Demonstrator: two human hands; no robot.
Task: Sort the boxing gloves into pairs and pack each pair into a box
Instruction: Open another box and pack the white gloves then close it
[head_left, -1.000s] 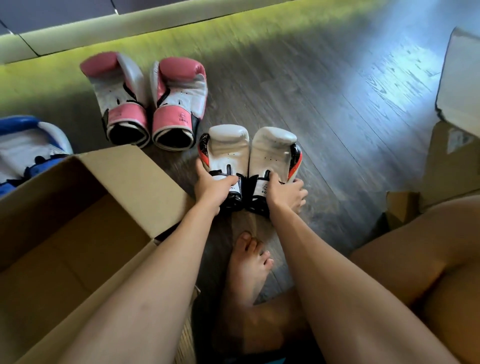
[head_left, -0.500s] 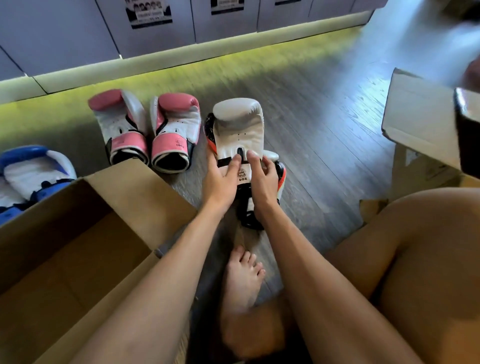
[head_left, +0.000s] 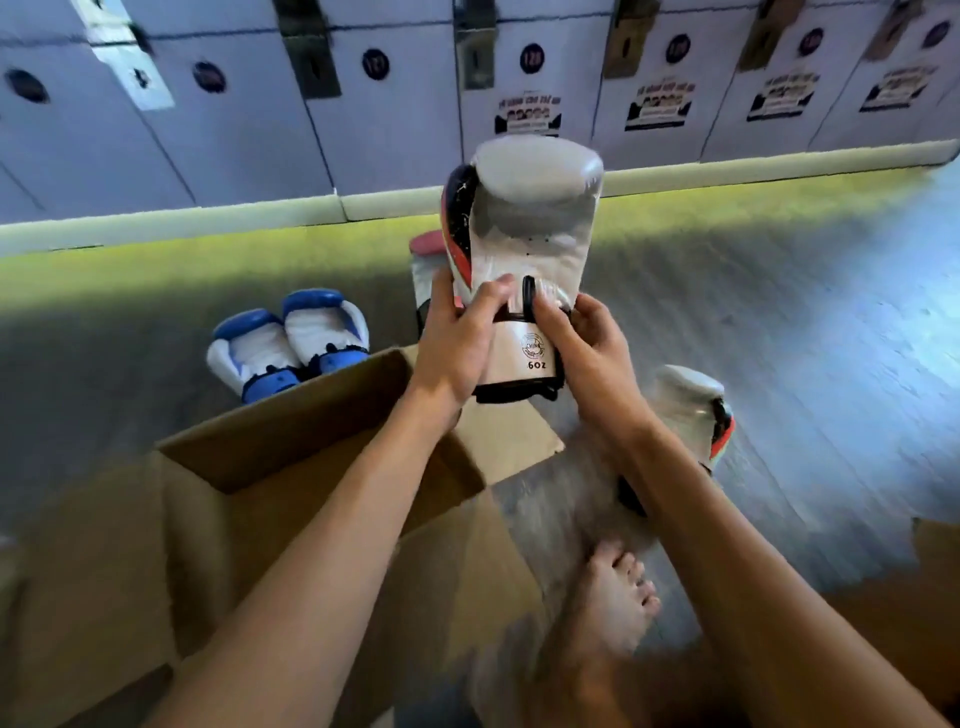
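I hold a white boxing glove (head_left: 530, 234) with black and orange trim upright in the air, above the far edge of an open cardboard box (head_left: 270, 499). My left hand (head_left: 457, 338) grips its cuff from the left and my right hand (head_left: 582, 343) from the right. Its matching white glove (head_left: 691, 405) lies on the floor to the right, partly behind my right forearm. A blue and white pair (head_left: 291, 343) lies side by side beyond the box. A pink glove (head_left: 428, 260) peeks out behind the held glove.
Grey numbered lockers (head_left: 363, 104) line the far wall above a pale plinth. The floor is grey wood planks (head_left: 779, 312). My bare foot (head_left: 618, 597) rests on the floor right of the box. A brown cardboard edge (head_left: 935, 561) shows at the far right.
Both hands lifted one white glove off the floor and raised it upright above the box. Its partner stayed on the floor. The view tilted up toward the lockers.
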